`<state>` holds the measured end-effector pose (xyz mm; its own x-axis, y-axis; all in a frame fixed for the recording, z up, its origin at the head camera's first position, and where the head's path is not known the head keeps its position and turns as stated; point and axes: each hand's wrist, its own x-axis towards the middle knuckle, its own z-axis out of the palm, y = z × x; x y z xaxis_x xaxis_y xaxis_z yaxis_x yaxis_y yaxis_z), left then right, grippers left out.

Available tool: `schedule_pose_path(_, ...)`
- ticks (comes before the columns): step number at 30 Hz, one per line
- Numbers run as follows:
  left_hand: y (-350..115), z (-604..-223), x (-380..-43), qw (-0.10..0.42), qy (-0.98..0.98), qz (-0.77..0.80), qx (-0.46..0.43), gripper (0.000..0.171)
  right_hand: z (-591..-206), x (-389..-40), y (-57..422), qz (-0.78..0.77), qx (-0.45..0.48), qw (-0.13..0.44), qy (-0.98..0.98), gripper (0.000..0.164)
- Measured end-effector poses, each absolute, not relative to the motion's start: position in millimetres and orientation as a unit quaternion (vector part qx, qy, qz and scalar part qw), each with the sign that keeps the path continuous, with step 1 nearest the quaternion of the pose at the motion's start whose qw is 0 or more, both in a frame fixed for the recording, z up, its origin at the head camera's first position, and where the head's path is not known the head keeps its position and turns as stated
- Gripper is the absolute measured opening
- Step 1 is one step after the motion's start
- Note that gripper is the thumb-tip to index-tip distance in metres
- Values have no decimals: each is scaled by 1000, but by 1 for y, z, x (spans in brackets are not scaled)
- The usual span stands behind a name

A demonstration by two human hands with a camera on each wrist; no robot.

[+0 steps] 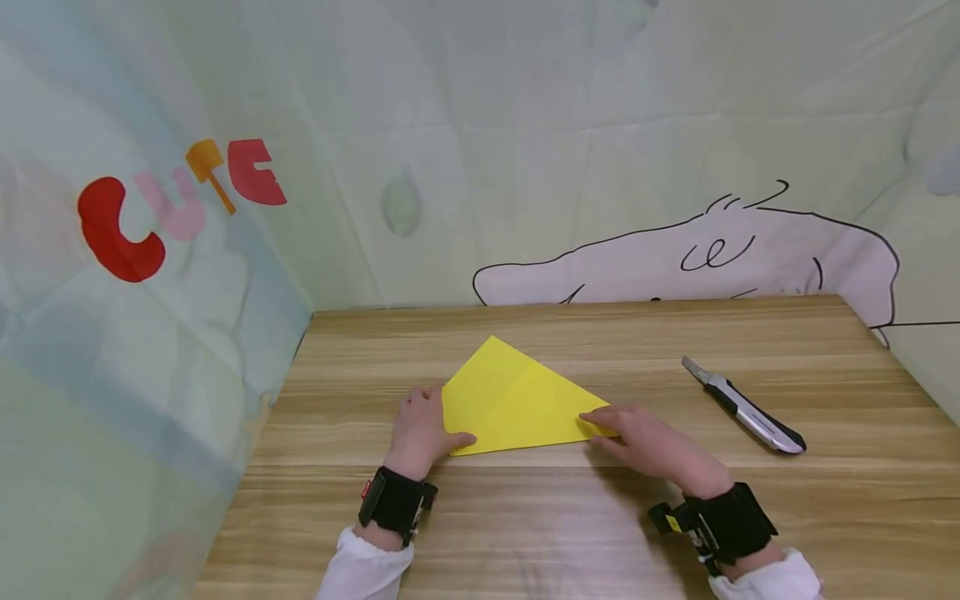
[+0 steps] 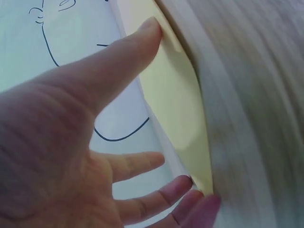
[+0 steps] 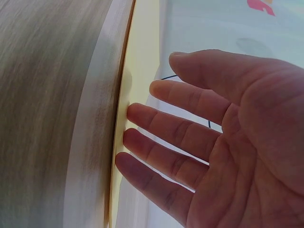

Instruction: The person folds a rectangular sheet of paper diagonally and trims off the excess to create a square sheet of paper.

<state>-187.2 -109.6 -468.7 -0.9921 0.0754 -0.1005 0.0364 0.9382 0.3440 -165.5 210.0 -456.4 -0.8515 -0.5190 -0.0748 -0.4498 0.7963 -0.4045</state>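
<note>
A sheet of yellow paper (image 1: 517,400) lies on the table, its outline a broad triangle with a faint crease line across it. At its left edge rests my left hand (image 1: 422,429), the thumb extended over the lower left corner and the fingers spread along the side. The left wrist view shows that thumb (image 2: 118,57) lying straight on the paper (image 2: 173,90). My right hand (image 1: 652,442) touches the paper's right corner with its fingers extended. In the right wrist view the fingers (image 3: 173,126) are nearly straight, their tips at the paper (image 3: 137,57).
A utility knife (image 1: 750,412) with a silver and black handle lies to the right of the paper, blade toward the back. The wood-grain table (image 1: 525,525) ends at a printed cloth (image 1: 420,167) behind and on the left. Each wrist wears a black strap (image 1: 395,500).
</note>
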Motion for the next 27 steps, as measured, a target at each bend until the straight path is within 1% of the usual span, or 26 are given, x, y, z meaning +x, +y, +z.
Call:
schedule_pose_path(4, -109, -469, -189, 64, 978, 199, 21, 94, -456, -165, 210, -188, -254, 94, 944, 38)
schedule_pose_path(11, -111, -470, -191, 62, 982, 171, 41, 88, -456, -165, 209, -188, -254, 92, 944, 38)
schedule_pose_path(17, -112, -476, -195, 67, 965, 240, 80, 80, -456, -164, 209, -184, -248, 93, 947, 39)
schedule_pose_path(22, -110, -480, -198, 70, 944, 299, 118, 77, -455, -164, 209, -186, -246, 100, 946, 40)
schedule_pose_path(27, -107, -479, -198, 68, 935, 321, 132, 74, -456, -165, 209, -189, -242, 97, 947, 41)
